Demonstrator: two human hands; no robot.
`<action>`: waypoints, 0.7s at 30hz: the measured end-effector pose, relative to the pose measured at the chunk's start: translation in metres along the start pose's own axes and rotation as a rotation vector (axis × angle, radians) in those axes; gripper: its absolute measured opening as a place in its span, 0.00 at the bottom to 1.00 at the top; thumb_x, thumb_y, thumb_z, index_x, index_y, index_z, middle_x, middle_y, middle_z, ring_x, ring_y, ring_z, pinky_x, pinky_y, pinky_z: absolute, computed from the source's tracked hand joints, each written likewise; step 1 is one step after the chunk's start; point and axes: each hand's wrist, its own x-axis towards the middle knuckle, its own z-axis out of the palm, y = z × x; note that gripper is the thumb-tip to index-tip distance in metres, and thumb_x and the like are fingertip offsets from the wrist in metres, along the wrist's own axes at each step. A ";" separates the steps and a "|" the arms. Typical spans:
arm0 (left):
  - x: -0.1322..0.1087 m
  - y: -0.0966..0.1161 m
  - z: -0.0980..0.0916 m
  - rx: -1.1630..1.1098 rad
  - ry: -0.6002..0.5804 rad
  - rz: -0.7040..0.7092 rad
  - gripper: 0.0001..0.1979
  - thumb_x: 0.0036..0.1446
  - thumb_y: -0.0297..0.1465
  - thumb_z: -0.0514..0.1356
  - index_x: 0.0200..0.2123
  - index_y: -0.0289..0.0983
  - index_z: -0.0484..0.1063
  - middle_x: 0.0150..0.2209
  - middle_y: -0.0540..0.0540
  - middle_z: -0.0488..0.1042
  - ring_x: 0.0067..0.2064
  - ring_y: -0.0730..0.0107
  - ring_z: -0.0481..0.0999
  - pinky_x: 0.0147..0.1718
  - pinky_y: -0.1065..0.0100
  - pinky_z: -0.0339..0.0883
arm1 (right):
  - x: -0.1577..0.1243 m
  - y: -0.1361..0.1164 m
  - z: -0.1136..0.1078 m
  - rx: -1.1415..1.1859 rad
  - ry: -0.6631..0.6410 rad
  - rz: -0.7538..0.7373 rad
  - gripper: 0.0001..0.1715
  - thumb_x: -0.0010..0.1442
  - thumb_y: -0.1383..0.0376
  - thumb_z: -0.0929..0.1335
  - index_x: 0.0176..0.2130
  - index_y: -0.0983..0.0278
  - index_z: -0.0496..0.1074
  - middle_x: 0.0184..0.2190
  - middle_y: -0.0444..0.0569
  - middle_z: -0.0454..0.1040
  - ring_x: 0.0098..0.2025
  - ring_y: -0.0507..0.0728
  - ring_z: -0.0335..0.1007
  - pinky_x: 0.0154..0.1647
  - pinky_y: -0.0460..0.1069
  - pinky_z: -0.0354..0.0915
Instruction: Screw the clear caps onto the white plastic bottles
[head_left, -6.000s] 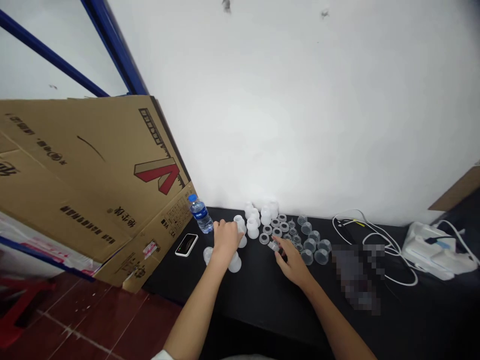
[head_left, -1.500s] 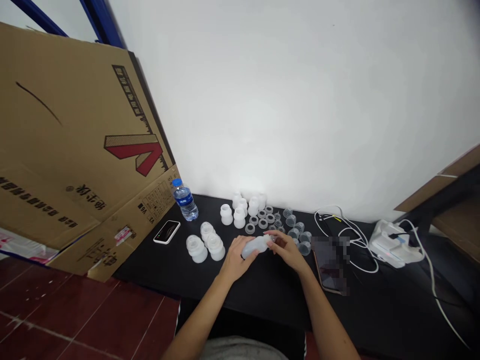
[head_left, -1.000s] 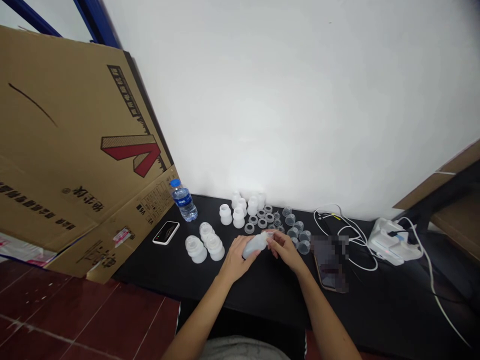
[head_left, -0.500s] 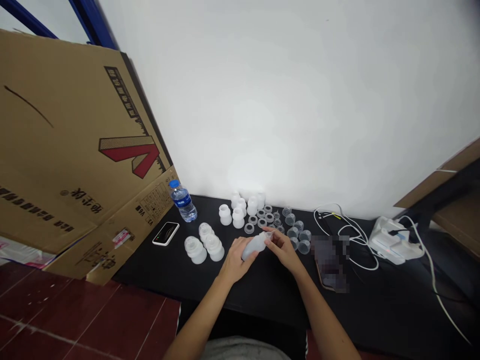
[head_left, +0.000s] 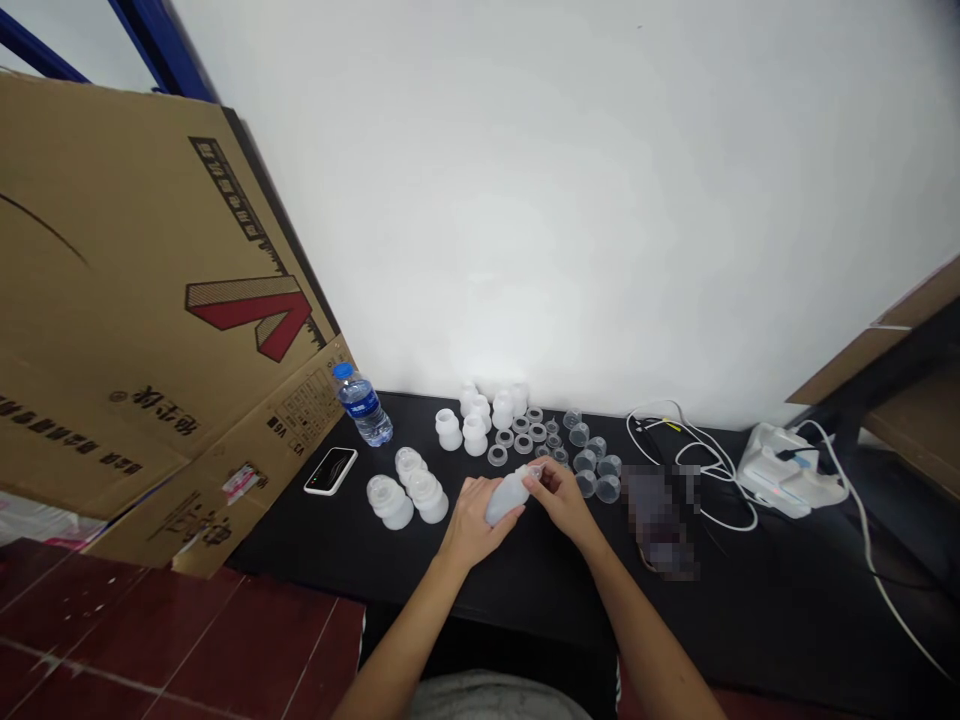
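Note:
My left hand (head_left: 474, 518) is wrapped round a translucent white baby bottle (head_left: 508, 498), which is tilted with its neck toward the upper right. At the neck, the fingers of my right hand (head_left: 559, 493) pinch a small clear piece, perhaps a nipple with its ring; its exact shape is partly hidden. Beyond my hands lie several clear screw rings (head_left: 523, 443) and, to their right, several clear dome caps (head_left: 586, 460). Open white bottles (head_left: 475, 436) stand by the wall. Left of my hands are 3 bottles with clear tops (head_left: 427, 495).
A water bottle (head_left: 363, 405) and a white-framed device (head_left: 331, 470) stand at the left of the black table (head_left: 525, 590), beside a large cardboard box (head_left: 150, 300). On the right are a blurred phone (head_left: 660, 520), white cables (head_left: 720, 465) and a white charger unit (head_left: 787, 475).
The view has shifted slightly. Both hands stay together on the bottle, which now stands a little more upright, with my right fingers still at its neck.

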 end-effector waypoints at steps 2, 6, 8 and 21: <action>-0.001 0.000 -0.002 -0.080 -0.037 -0.036 0.17 0.69 0.42 0.64 0.56 0.43 0.77 0.44 0.43 0.84 0.42 0.55 0.82 0.46 0.53 0.76 | 0.000 -0.003 -0.004 0.016 -0.071 0.002 0.27 0.65 0.44 0.75 0.52 0.59 0.78 0.38 0.48 0.78 0.38 0.59 0.73 0.40 0.52 0.70; 0.000 -0.004 -0.003 -0.180 -0.084 -0.121 0.16 0.71 0.42 0.61 0.56 0.43 0.78 0.44 0.45 0.84 0.41 0.58 0.84 0.48 0.55 0.78 | -0.001 -0.001 -0.006 0.053 -0.140 -0.011 0.24 0.67 0.47 0.74 0.54 0.59 0.79 0.43 0.49 0.80 0.43 0.60 0.76 0.46 0.53 0.71; 0.001 -0.006 -0.001 -0.185 -0.105 -0.139 0.16 0.71 0.41 0.61 0.57 0.43 0.78 0.45 0.45 0.85 0.43 0.58 0.84 0.49 0.54 0.78 | 0.000 0.003 -0.003 0.053 -0.113 -0.018 0.23 0.68 0.47 0.74 0.52 0.60 0.79 0.44 0.49 0.81 0.44 0.60 0.76 0.47 0.54 0.71; 0.001 0.000 0.000 -0.060 -0.082 -0.019 0.16 0.74 0.42 0.57 0.55 0.40 0.76 0.44 0.41 0.83 0.43 0.54 0.80 0.49 0.50 0.72 | 0.002 0.003 0.002 0.043 -0.006 0.005 0.26 0.62 0.42 0.76 0.39 0.60 0.75 0.32 0.45 0.75 0.33 0.57 0.70 0.37 0.50 0.68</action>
